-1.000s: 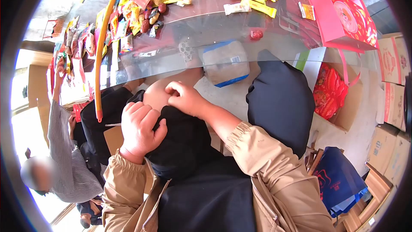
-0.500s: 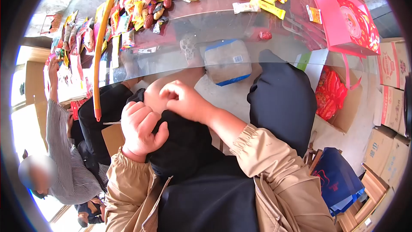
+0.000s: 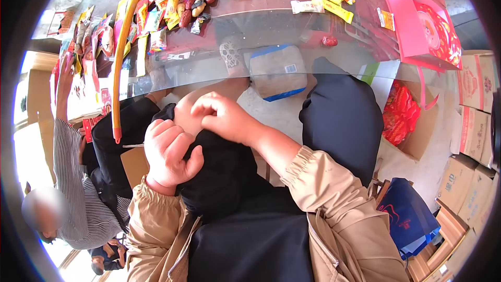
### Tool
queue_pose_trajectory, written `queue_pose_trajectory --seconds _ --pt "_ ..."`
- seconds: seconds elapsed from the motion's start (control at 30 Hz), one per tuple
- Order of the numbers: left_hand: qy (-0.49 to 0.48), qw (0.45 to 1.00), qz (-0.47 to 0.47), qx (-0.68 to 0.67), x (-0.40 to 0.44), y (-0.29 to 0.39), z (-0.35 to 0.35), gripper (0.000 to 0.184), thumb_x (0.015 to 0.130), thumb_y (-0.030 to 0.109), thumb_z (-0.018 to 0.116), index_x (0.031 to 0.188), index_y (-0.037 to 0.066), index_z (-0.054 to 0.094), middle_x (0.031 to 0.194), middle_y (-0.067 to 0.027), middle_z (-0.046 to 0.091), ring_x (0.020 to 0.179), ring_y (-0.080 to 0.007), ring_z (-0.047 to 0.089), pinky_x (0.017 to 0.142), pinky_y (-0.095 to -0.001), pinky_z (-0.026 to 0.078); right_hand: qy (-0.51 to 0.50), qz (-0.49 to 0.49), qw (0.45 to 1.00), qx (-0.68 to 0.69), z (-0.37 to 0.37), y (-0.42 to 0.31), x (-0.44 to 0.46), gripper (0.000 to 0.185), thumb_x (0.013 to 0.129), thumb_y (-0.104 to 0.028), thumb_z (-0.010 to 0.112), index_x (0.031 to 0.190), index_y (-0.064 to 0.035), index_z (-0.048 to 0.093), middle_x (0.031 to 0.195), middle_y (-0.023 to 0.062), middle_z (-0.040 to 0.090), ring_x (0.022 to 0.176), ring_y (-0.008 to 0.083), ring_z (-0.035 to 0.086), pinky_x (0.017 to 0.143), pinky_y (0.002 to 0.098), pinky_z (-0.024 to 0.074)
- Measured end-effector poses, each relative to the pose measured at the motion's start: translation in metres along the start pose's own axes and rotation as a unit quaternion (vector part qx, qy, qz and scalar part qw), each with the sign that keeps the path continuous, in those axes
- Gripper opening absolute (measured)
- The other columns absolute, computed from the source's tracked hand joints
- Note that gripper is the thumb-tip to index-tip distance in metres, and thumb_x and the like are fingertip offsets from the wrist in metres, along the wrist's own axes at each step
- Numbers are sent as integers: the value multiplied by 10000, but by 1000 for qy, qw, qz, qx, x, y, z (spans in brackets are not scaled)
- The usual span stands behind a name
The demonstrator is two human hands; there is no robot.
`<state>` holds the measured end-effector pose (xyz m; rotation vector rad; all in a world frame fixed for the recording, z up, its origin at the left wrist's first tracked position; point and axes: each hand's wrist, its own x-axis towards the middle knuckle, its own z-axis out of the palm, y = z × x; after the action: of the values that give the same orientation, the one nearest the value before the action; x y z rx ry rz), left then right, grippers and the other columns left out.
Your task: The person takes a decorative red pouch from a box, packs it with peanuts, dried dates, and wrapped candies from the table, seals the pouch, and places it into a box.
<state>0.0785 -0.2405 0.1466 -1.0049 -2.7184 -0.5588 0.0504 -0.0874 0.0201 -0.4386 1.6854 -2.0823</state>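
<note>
My left hand (image 3: 169, 154) is curled into a loose fist over my dark-clothed thigh, its thumb standing away from the fingers. Nothing shows in it, though its palm side is partly hidden. My right hand (image 3: 227, 118) is beside it, above my bare knee (image 3: 188, 112). Its fingers are bent, with a gap between forefinger and thumb and nothing visible there. Whether its fingertips touch the skin I cannot tell. Both hands are below the near edge of the glass table (image 3: 250, 31).
Wrapped sweets (image 3: 172, 8), nuts and red dates are piled on the glass. A pink gift box (image 3: 404, 26) stands at right. An orange stick (image 3: 122, 57) crosses the left side. A packet (image 3: 279, 73) shows below the edge. Another person's hand (image 3: 65, 75) reaches in; cardboard boxes (image 3: 472, 125) stack right.
The view has shifted slightly, moving the tabletop things a little right in the picture. Both my hands keep nearly the same pose. The other person's hand at the left has moved slightly.
</note>
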Motion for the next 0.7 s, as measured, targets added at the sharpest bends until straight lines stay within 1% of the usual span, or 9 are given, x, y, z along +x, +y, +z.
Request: queue_pose_trajectory --seconds 0.03,0.07,0.2,0.3,0.4,0.5,0.57,0.63,0.7 --pt "4 1000 2 1 1 -1 0 187 646 182 714 662 83 555 617 -43 486 570 -256 486 588 -392 388 -38 -51 998 10 0 -12 -2 254 847 -51 599 1087 -18 676 1096 71 629 969 164 599 879 313 498" --pt "5 1000 2 -7 2 -2 1 184 655 180 705 668 73 556 623 -55 492 575 -263 485 594 -395 390 -97 44 992 59 1 -26 -5 227 841 -51 609 1052 -18 687 1116 84 625 970 180 606 874 320 501" --pt "-7 1000 -4 -13 3 1 2 181 678 178 689 678 52 559 636 -78 506 584 -276 481 604 -400 392 87 -27 992 -82 -4 33 8 291 863 -77 594 1138 -7 655 1156 102 628 1014 206 611 901 333 498" --pt "-9 1000 -1 -10 5 3 2 180 683 181 690 678 56 560 633 -76 503 582 -275 479 600 -399 390 128 134 983 -10 -11 56 11 336 869 -98 580 1180 19 634 1213 107 610 1076 213 601 963 329 475" --pt "-5 1000 -1 -4 5 5 3 180 673 182 698 674 65 560 626 -65 497 576 -267 482 593 -398 389 64 114 989 62 -7 30 9 306 855 -77 594 1147 -10 655 1195 108 621 1086 198 597 958 329 475" --pt "9 1000 6 -1 9 5 5 184 648 180 715 662 82 560 616 -45 492 564 -251 487 578 -394 386 2 13 1000 -5 -5 -3 -2 240 848 -46 611 1078 -34 679 1141 82 644 1085 186 597 954 331 476" --pt "13 1000 6 -5 10 7 5 181 645 173 717 662 82 561 617 -45 495 565 -252 489 579 -395 386 -62 -19 993 101 -2 -25 -8 173 834 -10 640 998 -33 690 1064 27 661 1054 156 592 913 306 481" --pt "11 1000 6 -6 13 8 6 184 641 169 720 660 83 559 614 -45 491 564 -252 487 578 -395 385 -45 -45 996 57 -3 -13 -3 214 831 -16 623 1036 -24 680 1085 58 655 1043 153 591 898 293 481" --pt "3 1000 3 -4 12 11 6 180 648 166 711 664 75 557 618 -57 495 572 -263 488 586 -397 390 58 -15 998 -37 -5 19 6 254 842 -41 592 1084 -15 664 1126 97 635 1042 171 594 903 309 483"
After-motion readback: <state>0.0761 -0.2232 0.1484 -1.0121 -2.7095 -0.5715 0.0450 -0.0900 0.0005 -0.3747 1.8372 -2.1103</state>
